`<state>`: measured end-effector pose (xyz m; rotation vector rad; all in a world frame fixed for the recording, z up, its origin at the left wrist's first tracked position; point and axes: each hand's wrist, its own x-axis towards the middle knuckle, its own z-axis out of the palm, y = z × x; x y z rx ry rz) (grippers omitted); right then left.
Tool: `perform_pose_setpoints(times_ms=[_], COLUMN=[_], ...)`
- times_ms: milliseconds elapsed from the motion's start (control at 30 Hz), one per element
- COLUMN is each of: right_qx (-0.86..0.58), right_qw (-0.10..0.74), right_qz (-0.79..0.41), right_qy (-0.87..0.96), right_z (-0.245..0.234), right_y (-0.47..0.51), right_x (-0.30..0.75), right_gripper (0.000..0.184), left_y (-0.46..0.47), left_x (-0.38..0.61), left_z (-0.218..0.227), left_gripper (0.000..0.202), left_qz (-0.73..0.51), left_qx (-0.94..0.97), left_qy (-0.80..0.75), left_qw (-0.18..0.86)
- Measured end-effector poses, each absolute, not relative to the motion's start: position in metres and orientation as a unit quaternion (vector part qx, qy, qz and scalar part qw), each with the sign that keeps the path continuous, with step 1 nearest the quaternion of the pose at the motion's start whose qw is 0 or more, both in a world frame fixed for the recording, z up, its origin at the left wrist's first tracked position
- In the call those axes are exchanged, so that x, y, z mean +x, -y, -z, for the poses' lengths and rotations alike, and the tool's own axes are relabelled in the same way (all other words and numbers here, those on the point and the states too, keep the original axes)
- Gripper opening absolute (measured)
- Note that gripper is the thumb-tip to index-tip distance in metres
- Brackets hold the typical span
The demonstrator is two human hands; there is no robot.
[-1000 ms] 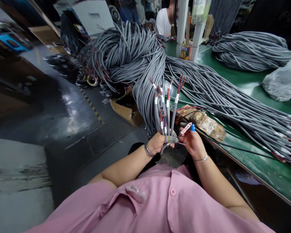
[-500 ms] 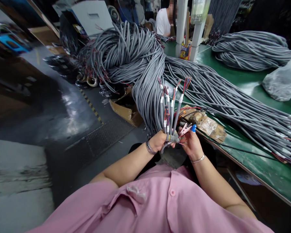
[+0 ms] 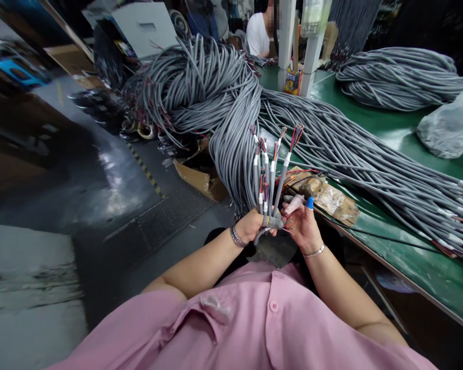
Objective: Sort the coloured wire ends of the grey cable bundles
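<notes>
My left hand (image 3: pixel 252 225) is closed around several grey cables (image 3: pixel 270 185) that stand up out of the fist. White tape wraps their upper ends, and thin coloured wires fan out on top. A grey cable end (image 3: pixel 274 222) with bare coloured wires points right from this hand. Close beside it, my right hand (image 3: pixel 307 230) is turned palm up, with a blue finger cot (image 3: pixel 309 202) on the thumb. A small pink clip-like tool (image 3: pixel 294 205), blurred, is held in its curled fingers, just above the wire ends.
Long grey cables (image 3: pixel 355 139) lie across the green table (image 3: pixel 401 246), with a big heap (image 3: pixel 200 77) at the left. A taped wooden block (image 3: pixel 337 200) sits by the near edge. Farther off are a coil (image 3: pixel 401 77), a plastic bag (image 3: pixel 449 123) and a person (image 3: pixel 257 33).
The pink tool has turned and blurred within my right fingers, and the right thumb has shifted slightly. My left hand keeps hold of the cables almost unmoved.
</notes>
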<state>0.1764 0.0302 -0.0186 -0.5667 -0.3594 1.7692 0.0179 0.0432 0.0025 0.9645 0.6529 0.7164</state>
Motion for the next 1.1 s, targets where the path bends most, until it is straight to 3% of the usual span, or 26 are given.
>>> perform_pose_setpoints(times_ms=[333, 567, 1100], right_qx=[-0.238, -0.263, -0.229], right_qw=[0.597, 0.605, 0.617], right_qz=[-0.742, -0.728, -0.733], right_qy=[0.192, 0.187, 0.172], right_z=[0.016, 0.018, 0.02], right_y=[-0.02, -0.024, -0.027], right_x=[0.184, 0.179, 0.172], right_gripper=[0.026, 0.035, 0.03], left_y=[-0.009, -0.012, -0.017], left_x=[0.02, 0.028, 0.042], left_z=[-0.003, -0.009, -0.009], left_gripper=[0.027, 0.022, 0.015], left_qz=[-0.446, -0.471, -0.466], left_qx=[0.378, 0.385, 0.417], left_qy=[-0.375, -0.392, -0.431], left_qw=[0.719, 0.69, 0.65])
